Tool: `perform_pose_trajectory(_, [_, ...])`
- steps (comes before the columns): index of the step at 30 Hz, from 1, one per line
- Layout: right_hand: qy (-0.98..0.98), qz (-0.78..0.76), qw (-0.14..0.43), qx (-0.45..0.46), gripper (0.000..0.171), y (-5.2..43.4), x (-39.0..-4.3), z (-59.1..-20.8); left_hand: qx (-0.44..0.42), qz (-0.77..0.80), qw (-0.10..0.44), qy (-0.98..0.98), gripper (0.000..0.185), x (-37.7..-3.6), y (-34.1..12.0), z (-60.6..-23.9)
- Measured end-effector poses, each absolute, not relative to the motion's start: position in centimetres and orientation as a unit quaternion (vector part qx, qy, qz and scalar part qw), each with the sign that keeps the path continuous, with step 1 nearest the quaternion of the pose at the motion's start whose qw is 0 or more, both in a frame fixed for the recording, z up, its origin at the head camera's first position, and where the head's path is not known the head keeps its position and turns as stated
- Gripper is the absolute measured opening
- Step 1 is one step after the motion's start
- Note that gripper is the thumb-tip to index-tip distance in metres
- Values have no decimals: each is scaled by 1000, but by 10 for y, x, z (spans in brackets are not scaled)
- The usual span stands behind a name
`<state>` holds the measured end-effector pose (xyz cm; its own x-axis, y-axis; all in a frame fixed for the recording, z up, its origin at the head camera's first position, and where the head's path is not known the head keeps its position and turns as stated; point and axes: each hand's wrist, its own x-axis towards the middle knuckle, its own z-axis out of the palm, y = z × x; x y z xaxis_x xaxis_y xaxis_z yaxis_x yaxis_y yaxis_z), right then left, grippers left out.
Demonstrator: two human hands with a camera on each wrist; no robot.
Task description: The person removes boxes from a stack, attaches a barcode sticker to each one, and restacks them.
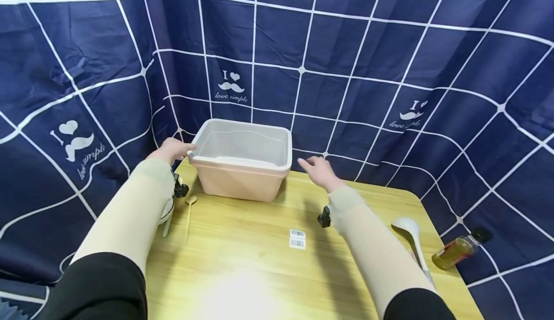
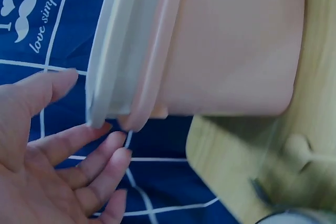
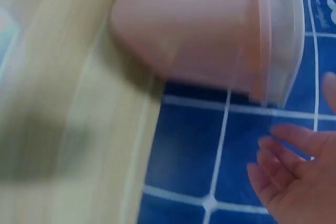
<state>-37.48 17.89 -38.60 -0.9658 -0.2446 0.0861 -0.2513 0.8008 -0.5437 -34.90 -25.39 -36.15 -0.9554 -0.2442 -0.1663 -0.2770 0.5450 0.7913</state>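
A pink basin [image 1: 238, 183] with a grey-white basin [image 1: 242, 144] nested inside it stands at the back left of the wooden table. My left hand [image 1: 173, 149] is at the left end of the rims. In the left wrist view its fingers [image 2: 100, 163] are spread and loosely bent, the fingertips right at the grey-white rim's corner, the thumb raised apart from it. Off the right end of the basins, my right hand [image 1: 319, 171] is held in the air. The right wrist view shows its fingers [image 3: 278, 166] loosely bent, with nothing between them and a gap to the rim.
A yellow spoon [image 1: 189, 214] and a partly hidden white bowl-like vessel [image 1: 167, 214] are by my left forearm. A white ladle [image 1: 409, 228] and an oil bottle [image 1: 459, 250] lie at the right edge. A barcode label [image 1: 297, 239] is on the tabletop. Blue curtain [image 1: 346, 70] surrounds the table.
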Motion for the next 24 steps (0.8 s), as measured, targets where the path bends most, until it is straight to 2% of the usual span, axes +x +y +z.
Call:
perform_pose_trajectory(4, [-920, 381, -30, 93, 45, 154, -377, -399, -203, 540, 17, 816, 17, -354, -252, -373])
perform_pose_trajectory(10, [-858, 511, -49, 19, 33, 134, -376, -401, -234, 600, 24, 764, 11, -355, -256, -380])
perform_pose_trajectory(17, [-805, 585, -92, -32, 40, 129, -371, -395, -231, 636, 15, 736, 15, -349, -251, -381])
perform_pose_trajectory(24, [-786, 610, -90, -44, 43, 127, -371, -398, -235, 627, -13, 742, 15, -349, -251, -383])
